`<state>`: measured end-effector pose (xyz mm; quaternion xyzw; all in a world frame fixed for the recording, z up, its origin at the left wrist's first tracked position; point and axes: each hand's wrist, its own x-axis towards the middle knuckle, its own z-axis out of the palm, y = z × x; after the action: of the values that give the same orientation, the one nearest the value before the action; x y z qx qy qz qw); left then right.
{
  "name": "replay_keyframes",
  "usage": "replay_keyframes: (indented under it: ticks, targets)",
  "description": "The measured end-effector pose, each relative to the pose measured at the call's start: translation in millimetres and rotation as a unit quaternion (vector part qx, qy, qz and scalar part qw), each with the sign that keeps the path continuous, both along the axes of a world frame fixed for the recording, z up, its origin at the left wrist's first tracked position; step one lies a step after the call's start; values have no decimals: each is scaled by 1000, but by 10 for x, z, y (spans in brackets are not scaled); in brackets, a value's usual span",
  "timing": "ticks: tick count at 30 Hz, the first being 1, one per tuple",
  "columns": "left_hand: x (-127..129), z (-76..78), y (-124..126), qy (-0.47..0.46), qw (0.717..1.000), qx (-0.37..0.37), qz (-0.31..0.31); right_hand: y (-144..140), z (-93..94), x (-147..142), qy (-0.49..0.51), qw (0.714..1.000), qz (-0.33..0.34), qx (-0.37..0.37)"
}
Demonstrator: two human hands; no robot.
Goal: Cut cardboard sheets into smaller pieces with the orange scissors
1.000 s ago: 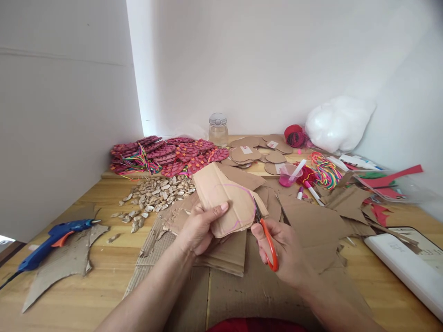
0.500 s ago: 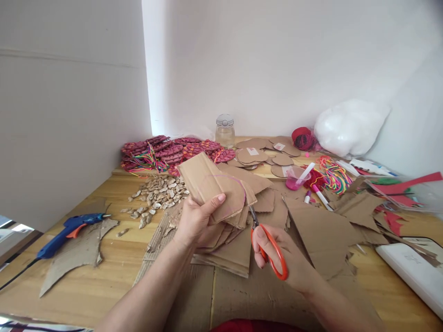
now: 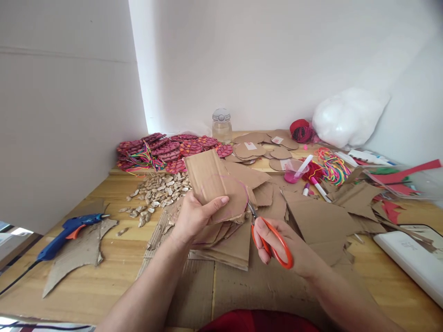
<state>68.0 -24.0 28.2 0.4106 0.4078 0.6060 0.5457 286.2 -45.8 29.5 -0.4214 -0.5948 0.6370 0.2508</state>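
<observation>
My left hand [image 3: 195, 214] grips a piece of cardboard [image 3: 207, 175], thumb on top. A curved purple line is drawn on that piece. My right hand [image 3: 280, 242] is closed round the orange handles of a pair of scissors [image 3: 285, 258]. Their blades meet the right edge of the cardboard, close to the purple line; how far apart the blades are is hard to see. Beneath both hands lies a pile of cut cardboard pieces [image 3: 224, 256].
At left, a blue glue gun [image 3: 74, 228] rests on a cardboard scrap. Nut shells [image 3: 161, 189], pink woven pieces [image 3: 169, 150] and a lidded jar [image 3: 221, 127] lie farther back. Cardboard scraps [image 3: 318, 216], markers [image 3: 320, 189] and a white device [image 3: 411, 263] are at right.
The cardboard has turned slightly more upright in my left hand. The scissors' blades have come onto its right edge by the purple line. The whole view has shifted a little.
</observation>
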Motion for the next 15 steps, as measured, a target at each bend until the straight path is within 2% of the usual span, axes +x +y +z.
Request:
replay_keyframes:
  ticks: [4,7,15]
  targets:
    - [16,8,-15,6,999,-39,-21,6,3,6,15,1000,-1,7]
    - [63,8,-34,-33,996,-70,-37,-4,-20,7,23,999,-33,18]
    - [140,-4,-57,-91,992,-75,-52,-18,-91,-1,44,994,-90,41]
